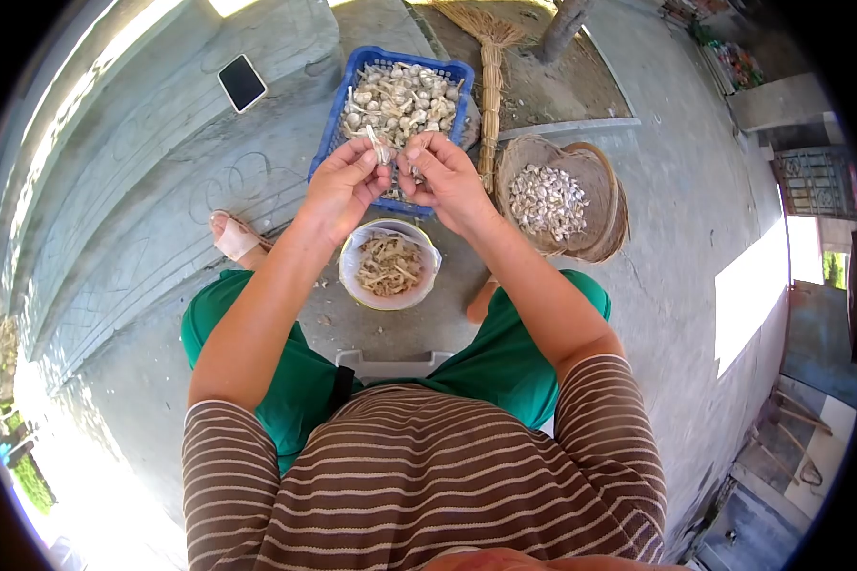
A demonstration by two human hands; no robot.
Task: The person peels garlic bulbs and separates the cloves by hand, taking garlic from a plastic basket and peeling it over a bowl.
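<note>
A person in a striped brown shirt and green shorts sat on concrete. Just beyond the knees stood a white bowl (354, 276) of peelings. Above it, the left hand (345, 187) and right hand (445, 176) met, fingers pinched closed around a garlic bulb (381, 147) held between them. Behind the hands sat a blue crate (338, 109) of garlic; to its right, a woven basket (607, 181) of cloves. Farther off lay a phone (242, 83) and a broom (490, 86).

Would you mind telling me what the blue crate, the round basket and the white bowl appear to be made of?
Blue crate: moulded plastic, judging by its uniform colour and slotted walls. Round basket: woven natural fibre, perhaps bamboo, tan and matte, weave visible. White bowl: smooth and slightly glossy, plastic or enamel; hard to say.
</note>
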